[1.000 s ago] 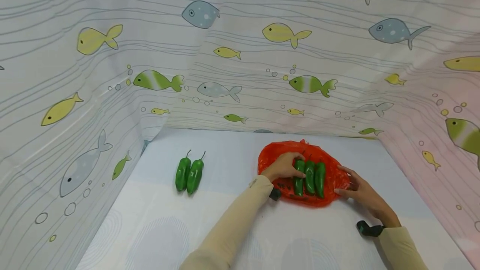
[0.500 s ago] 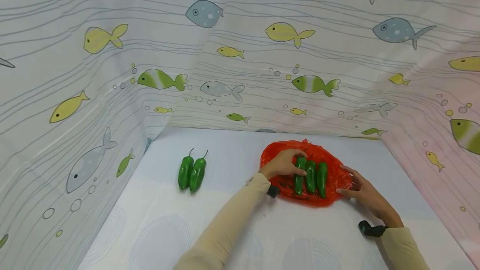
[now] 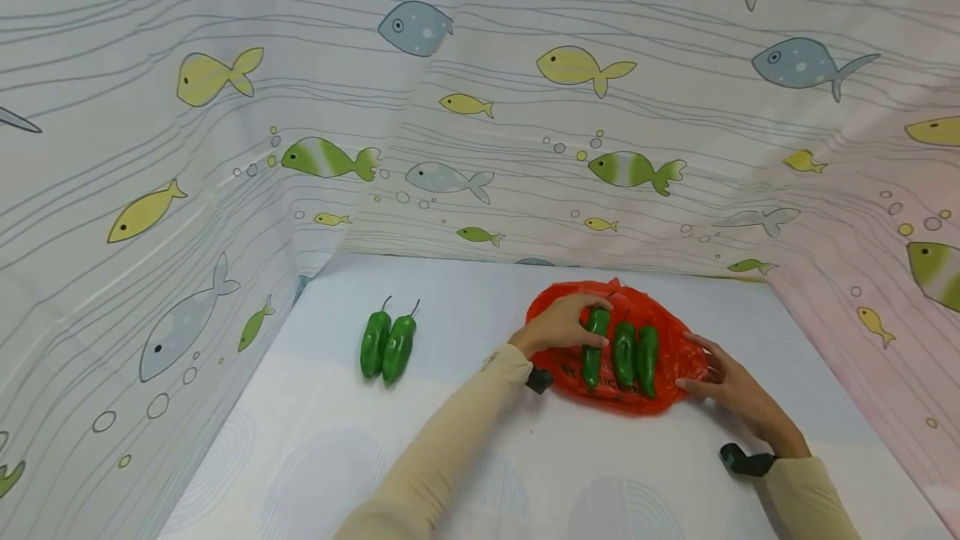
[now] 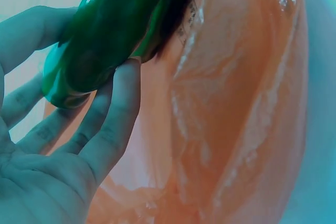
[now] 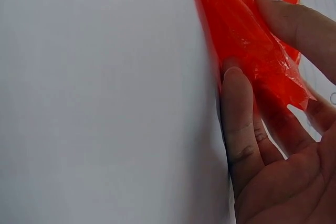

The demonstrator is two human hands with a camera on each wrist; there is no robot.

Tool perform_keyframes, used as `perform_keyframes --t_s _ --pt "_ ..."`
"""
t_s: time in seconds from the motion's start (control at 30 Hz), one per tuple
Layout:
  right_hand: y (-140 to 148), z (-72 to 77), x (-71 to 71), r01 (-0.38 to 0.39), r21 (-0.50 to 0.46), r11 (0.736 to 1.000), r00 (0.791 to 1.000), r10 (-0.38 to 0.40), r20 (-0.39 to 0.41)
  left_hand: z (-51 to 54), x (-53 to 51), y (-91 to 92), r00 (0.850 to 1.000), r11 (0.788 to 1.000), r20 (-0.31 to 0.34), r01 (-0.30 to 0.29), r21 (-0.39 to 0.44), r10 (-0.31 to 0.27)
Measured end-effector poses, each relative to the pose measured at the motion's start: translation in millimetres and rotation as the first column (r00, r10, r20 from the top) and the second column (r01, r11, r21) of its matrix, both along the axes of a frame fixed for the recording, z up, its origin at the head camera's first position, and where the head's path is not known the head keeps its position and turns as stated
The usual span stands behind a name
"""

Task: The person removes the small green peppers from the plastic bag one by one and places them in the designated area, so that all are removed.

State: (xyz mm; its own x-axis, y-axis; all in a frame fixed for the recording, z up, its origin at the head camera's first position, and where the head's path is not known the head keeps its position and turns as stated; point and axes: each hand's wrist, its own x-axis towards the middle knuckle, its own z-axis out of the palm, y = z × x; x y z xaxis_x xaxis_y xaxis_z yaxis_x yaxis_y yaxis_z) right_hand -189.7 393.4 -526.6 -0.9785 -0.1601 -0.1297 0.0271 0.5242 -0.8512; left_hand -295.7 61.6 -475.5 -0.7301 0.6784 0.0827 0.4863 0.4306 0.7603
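Note:
My left hand (image 3: 564,325) grips a glossy green chili pepper (image 3: 592,361) between thumb and fingers, over the left part of a red plastic bag (image 3: 573,390). In the left wrist view the fingers wrap around one end of this pepper. Two more green peppers, a middle one (image 3: 624,357) and a right one (image 3: 647,361), lie side by side on the bag, just right of it. At the bag's right edge, my right hand (image 3: 738,394) holds the plastic, thumb above and fingers beneath, as the right wrist view (image 5: 286,182) shows.
Two green peppers, a left one (image 3: 374,346) and a right one (image 3: 399,350), lie together on the left of the white table (image 3: 465,315). Fish-patterned sheets (image 3: 510,157) stand around the back and sides.
The gripped pepper has shifted a little left with my left hand, and a gap has opened between it and the middle pepper. My right hand stays at the bag's edge.

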Motion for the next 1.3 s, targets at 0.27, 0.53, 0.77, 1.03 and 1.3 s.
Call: perform_keyframes --t_s 0.27,0.53,0.77,1.03,1.3 --pt "0.5 -2.0 -0.3 0.006 0.011 1.000 1.000 -0.006 0.006 7.9 4.7 -5.8 1.000 0.999 -0.019 0.024 -0.022 -0.025" --pt "-0.2 -2.7 0.7 0.015 0.010 1.000 1.000 -0.015 0.018 16.6 8.4 -13.1 0.997 0.999 -0.073 0.026 -0.031 -0.028" --pt "1.0 -3.1 0.0 0.007 0.003 1.000 1.000 -0.007 0.011 26.4 11.1 -20.4 0.992 0.999 -0.118 0.042 -0.022 -0.045" --pt "0.7 -2.0 -0.1 0.007 0.014 1.000 1.000 -0.007 0.013 28.3 10.7 -28.7 0.986 0.997 -0.144 0.078 -0.001 -0.078" --pt "-0.2 -0.6 -0.4 0.004 0.013 1.000 1.000 -0.004 0.012 32.8 12.6 -38.3 0.987 0.997 -0.136 0.083 -0.011 -0.083"
